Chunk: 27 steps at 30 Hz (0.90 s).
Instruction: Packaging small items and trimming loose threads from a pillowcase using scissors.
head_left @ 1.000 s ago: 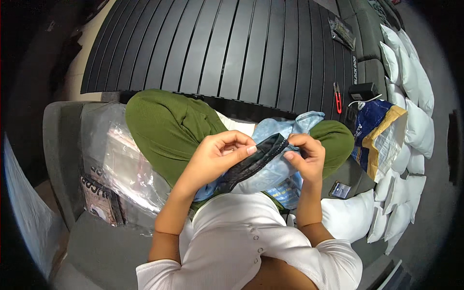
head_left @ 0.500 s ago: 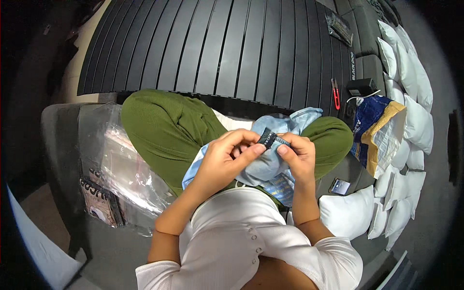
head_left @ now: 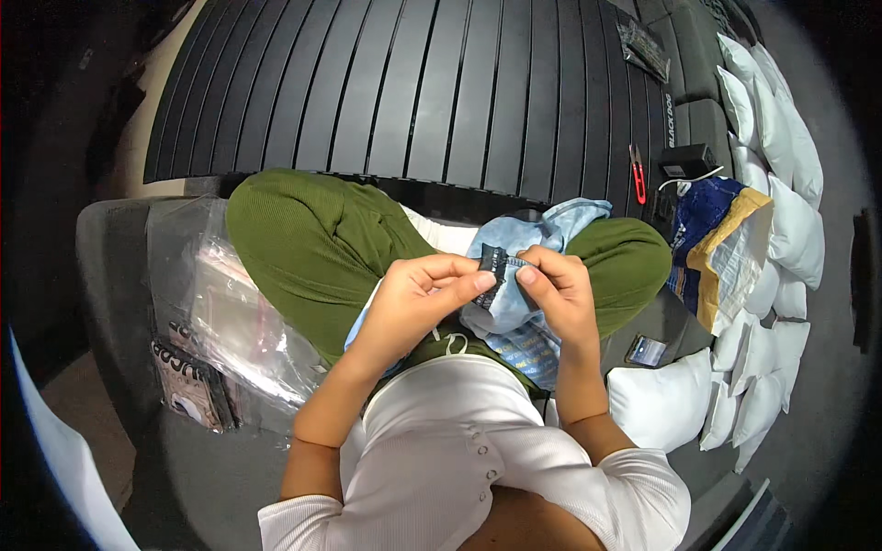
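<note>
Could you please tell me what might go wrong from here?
The dark band is pinched by the left hand and the blue cloth by the right hand, seemingly just with fingertips, so either could slip loose and shift the seam.

The red scissors lie near the right end of the table, so a careless reach might knock them off or catch the blades.
</note>
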Each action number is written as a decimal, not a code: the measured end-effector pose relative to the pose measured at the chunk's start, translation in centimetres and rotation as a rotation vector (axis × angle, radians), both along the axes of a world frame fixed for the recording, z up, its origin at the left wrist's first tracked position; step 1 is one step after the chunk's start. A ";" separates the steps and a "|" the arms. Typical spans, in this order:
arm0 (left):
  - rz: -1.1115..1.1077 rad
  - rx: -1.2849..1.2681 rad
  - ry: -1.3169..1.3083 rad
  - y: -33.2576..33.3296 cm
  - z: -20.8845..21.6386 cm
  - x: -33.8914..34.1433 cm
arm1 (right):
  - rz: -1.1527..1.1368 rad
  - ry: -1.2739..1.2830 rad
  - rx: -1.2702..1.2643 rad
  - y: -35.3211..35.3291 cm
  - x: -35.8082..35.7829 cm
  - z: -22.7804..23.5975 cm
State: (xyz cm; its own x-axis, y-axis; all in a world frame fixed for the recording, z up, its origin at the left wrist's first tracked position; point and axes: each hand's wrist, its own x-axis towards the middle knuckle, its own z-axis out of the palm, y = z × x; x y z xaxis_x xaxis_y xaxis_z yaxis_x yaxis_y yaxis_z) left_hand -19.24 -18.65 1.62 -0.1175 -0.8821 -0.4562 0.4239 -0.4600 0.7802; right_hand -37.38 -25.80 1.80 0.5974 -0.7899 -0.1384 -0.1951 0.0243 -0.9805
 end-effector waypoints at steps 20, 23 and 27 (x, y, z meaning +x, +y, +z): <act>0.007 0.067 0.375 0.1 0.2 -1.7 | 0.019 0.618 -0.642 -8.5 -6.6 1.7; -0.074 0.101 0.507 -0.2 0.5 -1.9 | 0.117 1.035 -0.527 -15.8 -12.6 -2.0; -0.121 0.146 0.679 0.0 -0.3 -2.3 | -0.044 1.165 -0.278 -22.4 -14.1 -6.3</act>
State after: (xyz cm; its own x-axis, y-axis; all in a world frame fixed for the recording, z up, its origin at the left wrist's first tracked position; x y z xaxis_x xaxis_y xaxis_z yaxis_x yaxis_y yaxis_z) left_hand -21.55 -18.65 1.35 -0.5115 -0.7804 -0.3596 0.7345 -0.6143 0.2884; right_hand -51.46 -48.15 -4.54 0.1982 -0.8950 -0.3997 -0.9734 -0.1318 -0.1876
